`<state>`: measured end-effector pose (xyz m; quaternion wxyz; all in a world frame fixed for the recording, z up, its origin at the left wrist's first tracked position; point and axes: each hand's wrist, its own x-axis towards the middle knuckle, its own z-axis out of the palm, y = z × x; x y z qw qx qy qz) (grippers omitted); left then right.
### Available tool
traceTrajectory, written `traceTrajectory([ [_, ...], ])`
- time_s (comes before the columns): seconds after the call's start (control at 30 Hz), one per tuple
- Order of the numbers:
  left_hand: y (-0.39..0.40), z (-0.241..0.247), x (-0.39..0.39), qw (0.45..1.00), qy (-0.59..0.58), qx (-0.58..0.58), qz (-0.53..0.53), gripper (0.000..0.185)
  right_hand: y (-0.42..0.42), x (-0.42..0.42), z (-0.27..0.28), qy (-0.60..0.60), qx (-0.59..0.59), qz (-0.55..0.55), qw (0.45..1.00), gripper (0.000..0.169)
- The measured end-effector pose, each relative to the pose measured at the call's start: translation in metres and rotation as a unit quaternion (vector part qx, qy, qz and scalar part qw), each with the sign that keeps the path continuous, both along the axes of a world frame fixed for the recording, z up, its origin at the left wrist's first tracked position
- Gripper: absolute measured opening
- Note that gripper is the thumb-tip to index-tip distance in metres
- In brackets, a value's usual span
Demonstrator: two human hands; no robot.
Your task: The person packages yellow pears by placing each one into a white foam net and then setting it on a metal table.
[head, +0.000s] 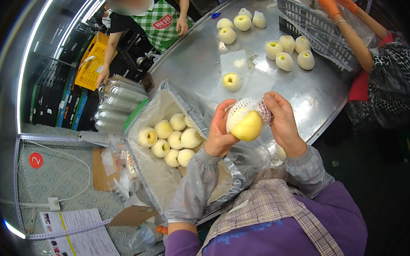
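Observation:
My left hand cups a yellow fruit, an apple or a pear, from its left side. A white foam net sleeve covers the fruit's upper part, and its lower face is bare. My right hand pinches the bunched end of the net at the right. Both hands are above the corner of a plastic-lined crate, where several netted yellow fruits sit. Just beyond my hands, another netted fruit rests on the metal table beside thin clear plastic sheets.
Netted fruits stand in groups farther back. A grey basket with plastic over it is at the far right, under a co-worker's orange gloves. Another person in a green checked apron stands left, by stacked clear plastic containers.

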<state>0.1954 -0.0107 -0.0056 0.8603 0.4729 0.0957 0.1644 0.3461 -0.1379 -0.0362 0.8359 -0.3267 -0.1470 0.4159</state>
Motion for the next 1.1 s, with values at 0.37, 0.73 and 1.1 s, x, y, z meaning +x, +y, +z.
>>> traceTrajectory([
  [0.37, 0.022, -0.018, -0.019, 0.949, -0.123, -0.282, -0.07, 0.074, 0.011, -0.002, 0.015, 0.233, 0.068, 0.185, 0.952, 0.037],
  [0.73, 0.011, 0.002, -0.007, 0.983, -0.031, -0.177, -0.033, 0.092, 0.006, -0.002, 0.01, 0.112, 0.067, 0.085, 0.988, 0.025],
  [1.1, 0.002, -0.01, 0.002, 0.996, 0.054, 0.019, 0.071, 0.077, -0.002, -0.003, 0.004, -0.105, -0.052, -0.026, 0.993, 0.02],
])
